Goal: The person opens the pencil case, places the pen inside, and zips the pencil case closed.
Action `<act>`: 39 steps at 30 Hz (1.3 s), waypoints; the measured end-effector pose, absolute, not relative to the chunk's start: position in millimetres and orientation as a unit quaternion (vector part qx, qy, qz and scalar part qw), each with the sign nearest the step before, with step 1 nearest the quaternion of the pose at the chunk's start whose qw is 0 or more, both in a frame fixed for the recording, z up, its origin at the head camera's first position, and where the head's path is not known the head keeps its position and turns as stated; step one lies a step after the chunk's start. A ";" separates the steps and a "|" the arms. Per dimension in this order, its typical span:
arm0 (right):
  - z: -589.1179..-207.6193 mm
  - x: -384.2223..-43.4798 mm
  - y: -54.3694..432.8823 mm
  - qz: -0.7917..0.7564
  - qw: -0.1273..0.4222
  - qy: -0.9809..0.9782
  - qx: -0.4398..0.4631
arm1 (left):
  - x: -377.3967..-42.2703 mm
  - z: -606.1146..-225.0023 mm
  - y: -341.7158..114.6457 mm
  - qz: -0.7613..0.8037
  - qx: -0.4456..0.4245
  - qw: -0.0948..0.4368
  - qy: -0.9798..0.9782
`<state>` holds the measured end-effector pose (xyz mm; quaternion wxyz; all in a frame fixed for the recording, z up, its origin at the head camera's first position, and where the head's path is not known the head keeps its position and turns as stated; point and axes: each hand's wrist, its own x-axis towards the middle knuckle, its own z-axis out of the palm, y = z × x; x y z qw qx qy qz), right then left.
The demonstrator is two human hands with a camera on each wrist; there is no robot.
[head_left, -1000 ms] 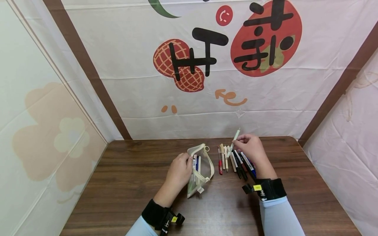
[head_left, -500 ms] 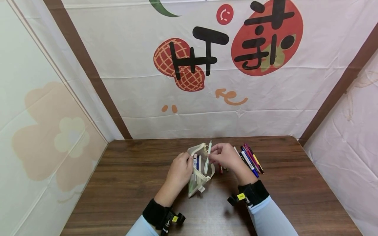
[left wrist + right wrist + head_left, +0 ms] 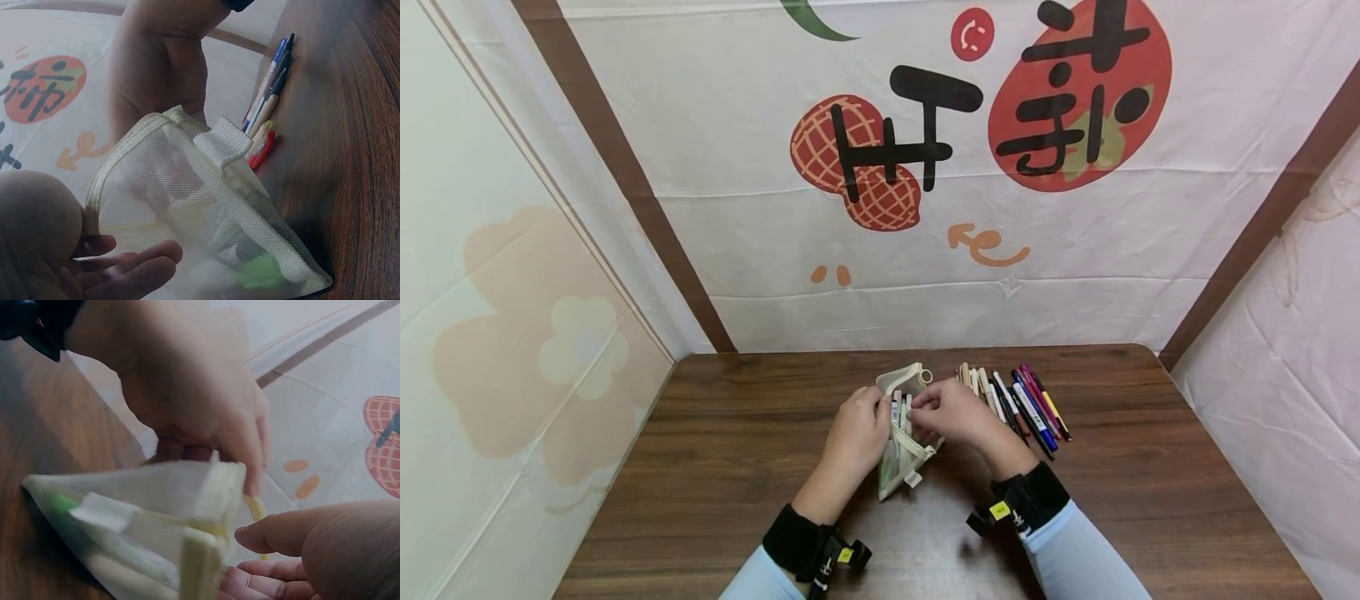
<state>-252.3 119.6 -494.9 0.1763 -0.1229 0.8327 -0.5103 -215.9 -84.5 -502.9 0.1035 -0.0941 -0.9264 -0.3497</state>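
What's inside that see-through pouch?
Inside the pouch you can see the tops of a few pens, and through its cloudy side something green near the bottom. The right grip covers part of the opening, so I can't tell what's behind it or count every pen.

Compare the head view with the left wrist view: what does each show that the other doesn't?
Only the head view: the peanut drawing, the small ring and the light-blue sleeves. Only the left wrist view: the red end of a pen. Both: the left hand gripping the mesh pouch, the right hand, other pens, the table and the red fruit drawing.
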 end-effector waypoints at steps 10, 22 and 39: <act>-487.1 -265.0 157.4 -0.504 0.136 0.848 -0.091 | -215.7 -502.3 -84.6 -0.350 -0.095 0.107 -0.926; -479.8 -274.4 204.8 -0.468 0.098 0.877 -0.050 | -215.6 -502.2 -84.7 -0.350 -0.094 0.105 -0.926; -483.0 -274.6 263.3 -0.357 0.058 0.932 0.038 | -215.0 -502.3 -84.5 -0.348 -0.091 0.092 -0.929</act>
